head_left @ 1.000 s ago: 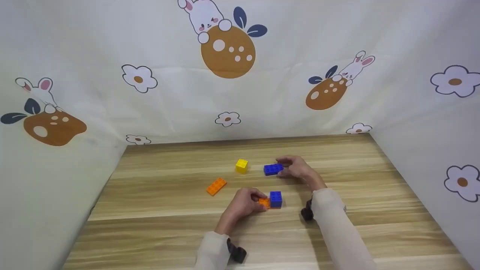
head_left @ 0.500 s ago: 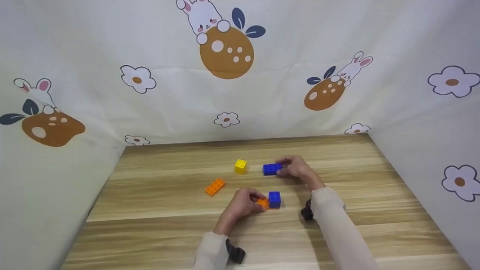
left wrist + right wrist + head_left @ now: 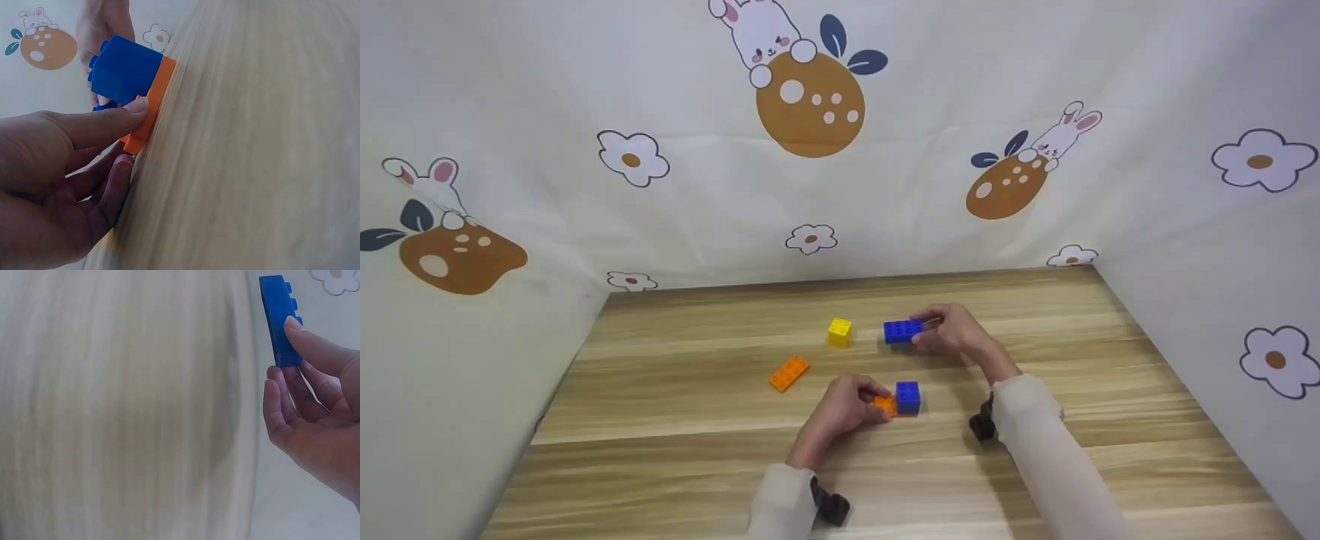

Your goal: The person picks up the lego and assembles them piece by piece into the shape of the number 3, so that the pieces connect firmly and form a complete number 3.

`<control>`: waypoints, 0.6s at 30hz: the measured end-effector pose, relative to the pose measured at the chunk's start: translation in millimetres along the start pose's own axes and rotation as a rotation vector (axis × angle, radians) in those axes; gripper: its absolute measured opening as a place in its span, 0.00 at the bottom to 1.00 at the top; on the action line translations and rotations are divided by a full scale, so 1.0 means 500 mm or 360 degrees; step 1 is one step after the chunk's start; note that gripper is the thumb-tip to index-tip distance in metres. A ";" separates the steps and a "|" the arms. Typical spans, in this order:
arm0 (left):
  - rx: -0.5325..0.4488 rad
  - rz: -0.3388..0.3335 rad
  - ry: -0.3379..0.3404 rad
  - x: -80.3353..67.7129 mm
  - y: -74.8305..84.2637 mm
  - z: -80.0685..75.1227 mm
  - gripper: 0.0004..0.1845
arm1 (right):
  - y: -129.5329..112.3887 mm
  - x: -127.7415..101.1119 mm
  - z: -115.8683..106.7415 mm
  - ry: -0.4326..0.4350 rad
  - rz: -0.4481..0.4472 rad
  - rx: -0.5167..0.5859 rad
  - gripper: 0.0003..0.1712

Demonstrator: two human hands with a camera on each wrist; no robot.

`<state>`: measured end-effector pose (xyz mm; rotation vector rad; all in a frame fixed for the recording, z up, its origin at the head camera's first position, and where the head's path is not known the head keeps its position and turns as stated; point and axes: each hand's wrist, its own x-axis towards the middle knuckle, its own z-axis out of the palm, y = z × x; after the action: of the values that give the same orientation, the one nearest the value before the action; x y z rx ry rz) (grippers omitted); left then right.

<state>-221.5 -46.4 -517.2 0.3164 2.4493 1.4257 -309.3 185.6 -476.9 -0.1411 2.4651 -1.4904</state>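
Hands at mid table (image 3: 675, 420), both on bricks. L hand (image 3: 844, 409) pinches orange plate (image 3: 886, 405) w/ blue cube brick (image 3: 907, 397) stuck on its right end; thumb on plate edge, other fingers curled under, plate flat on wood. R hand (image 3: 952, 334) pinches long blue brick (image 3: 902, 331) by one end, w/ fingertips, just off surface, behind the stack. Yellow cube (image 3: 840, 331) just left of long brick; 2nd orange brick (image 3: 789, 373) lies further left, apart
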 end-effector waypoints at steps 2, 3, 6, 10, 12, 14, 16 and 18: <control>0.0008 0.0001 0.0001 0.000 0.001 0.000 0.13 | -0.008 -0.006 -0.003 0.0001 -0.0026 -0.0027 0.28; 0.0007 -0.0006 -0.0001 0.000 0.001 0.000 0.13 | -0.012 -0.008 -0.004 0.0006 -0.0032 -0.0043 0.28; 0.0006 -0.0008 -0.0002 -0.002 0.002 0.000 0.13 | -0.020 -0.013 -0.008 0.0007 -0.0060 -0.0080 0.27; -0.0004 -0.0009 -0.0002 -0.002 0.000 0.002 0.13 | -0.029 -0.020 -0.014 0.0007 -0.0082 -0.0112 0.26; -0.0006 -0.0021 -0.0003 -0.001 0.000 0.001 0.13 | -0.035 -0.024 -0.015 0.0013 -0.0078 -0.0110 0.26; -0.0009 -0.0034 -0.0006 -0.002 0.001 0.001 0.13 | -0.041 -0.030 -0.017 0.0008 -0.0088 -0.0108 0.26; -0.0011 -0.0046 -0.0010 -0.002 0.001 0.000 0.13 | -0.048 -0.037 -0.017 0.0004 -0.0097 -0.0106 0.27; -0.0009 -0.0053 -0.0011 -0.001 0.001 0.000 0.13 | -0.055 -0.046 -0.017 -0.0001 -0.0113 -0.0097 0.26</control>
<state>-220.9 -46.1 -516.8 0.2773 2.4329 1.4154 -291.0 184.9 -445.1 -0.2425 2.5309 -1.4430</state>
